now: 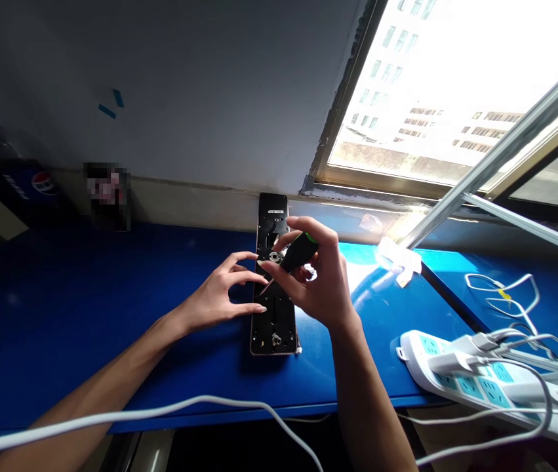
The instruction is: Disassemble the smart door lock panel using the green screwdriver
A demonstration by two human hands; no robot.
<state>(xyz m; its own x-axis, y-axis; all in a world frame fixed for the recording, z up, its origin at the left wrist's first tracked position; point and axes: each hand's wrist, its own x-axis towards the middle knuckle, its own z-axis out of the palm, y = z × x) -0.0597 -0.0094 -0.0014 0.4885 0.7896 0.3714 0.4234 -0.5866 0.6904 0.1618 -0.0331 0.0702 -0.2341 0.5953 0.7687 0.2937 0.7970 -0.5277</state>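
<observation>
A long black panel (273,328) with a metal rim lies lengthwise on the blue table (86,314), its inner side up with screws and a round metal part. My right hand (320,282) is closed round a screwdriver (298,252) with a black and green handle, its tip angled down onto the panel. My left hand (219,295) rests at the panel's left edge, fingers spread and touching it, holding nothing.
A white power strip (480,387) with several plugs and white cables lies at the right front. A white cable (160,413) runs along the table's front edge. A window (456,98) with a tilted metal bar is at the right back. A dark bottle (18,180) stands far left.
</observation>
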